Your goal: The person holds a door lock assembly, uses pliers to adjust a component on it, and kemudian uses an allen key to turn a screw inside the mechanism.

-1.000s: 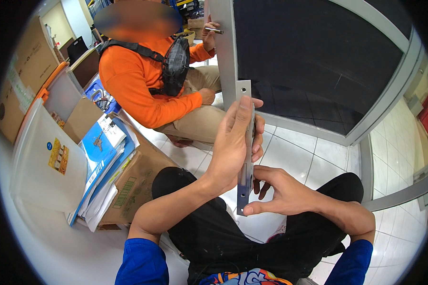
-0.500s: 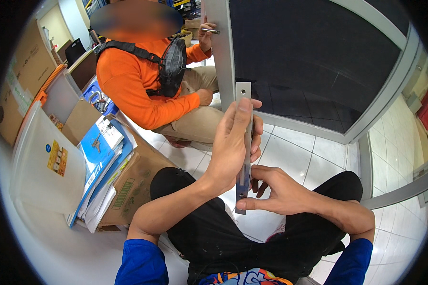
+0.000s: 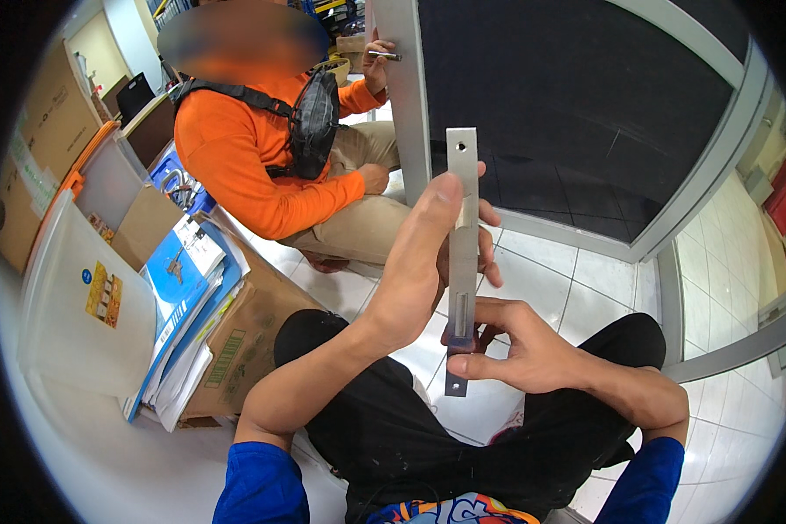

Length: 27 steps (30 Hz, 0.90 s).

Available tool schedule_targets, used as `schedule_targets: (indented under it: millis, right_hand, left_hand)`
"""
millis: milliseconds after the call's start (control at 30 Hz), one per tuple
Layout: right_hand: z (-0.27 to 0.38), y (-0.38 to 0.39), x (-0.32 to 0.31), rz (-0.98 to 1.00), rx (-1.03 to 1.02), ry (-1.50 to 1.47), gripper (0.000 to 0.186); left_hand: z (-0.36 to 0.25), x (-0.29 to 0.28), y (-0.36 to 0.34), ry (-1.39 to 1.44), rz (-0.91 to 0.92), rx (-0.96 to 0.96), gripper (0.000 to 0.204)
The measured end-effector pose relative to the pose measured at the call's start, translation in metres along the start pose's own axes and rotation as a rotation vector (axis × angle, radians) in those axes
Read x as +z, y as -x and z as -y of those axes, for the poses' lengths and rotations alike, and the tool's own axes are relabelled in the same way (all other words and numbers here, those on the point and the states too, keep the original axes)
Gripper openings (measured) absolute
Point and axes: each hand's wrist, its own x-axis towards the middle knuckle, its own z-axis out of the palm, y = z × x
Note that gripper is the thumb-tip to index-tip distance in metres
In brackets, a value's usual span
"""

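I hold a long, narrow silver metal plate [image 3: 463, 262] upright, with screw holes at both ends and a slot in its lower part. My left hand [image 3: 415, 262] is on its upper part, thumb near the front face and fingers behind. My right hand [image 3: 520, 349] grips the lower end between thumb and fingers. Beyond the plate stands a glass door [image 3: 568, 105] with a grey frame. A person in an orange top [image 3: 227, 157] sits there, one hand [image 3: 375, 70] at a small metal handle on the frame, the other hand [image 3: 374, 179] near a knee.
To my left are cardboard boxes [image 3: 48, 113], a translucent plastic bin [image 3: 79, 332] and blue folders with papers [image 3: 175, 279]. My crossed legs [image 3: 349, 419] rest on white floor tiles [image 3: 611, 288]. A grey door frame [image 3: 734, 354] curves at the right.
The plate has shifted right and slightly up, its face turned more toward me. My left fingers have loosened and spread behind it. The right hand still holds the lower end.
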Motion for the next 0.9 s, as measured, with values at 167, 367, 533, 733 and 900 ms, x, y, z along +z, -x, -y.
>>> schedule_targets:
  millis: [167,367,533,733,900]
  right_hand:
    - [0.003,0.002,-0.010,0.015,0.092,-0.042,0.043]
    - [0.002,0.005,-0.015,-0.009,0.084,-0.052,0.043]
    - [-0.006,0.004,-0.014,-0.117,-0.064,-0.044,0.055]
    - [-0.002,0.003,-0.017,-0.125,-0.059,-0.027,0.056]
    - [-0.003,0.002,-0.018,-0.122,-0.059,0.013,0.056]
  left_hand:
    - [-0.010,-0.003,-0.003,-0.188,-0.004,-0.033,0.069]
    - [-0.015,-0.010,-0.002,-0.094,-0.010,0.011,0.067]
    - [-0.016,-0.013,-0.004,-0.076,-0.001,-0.002,0.066]
    - [-0.019,-0.013,-0.005,-0.087,0.016,0.028,0.053]
    - [-0.017,-0.014,-0.006,-0.047,0.004,0.038,0.050]
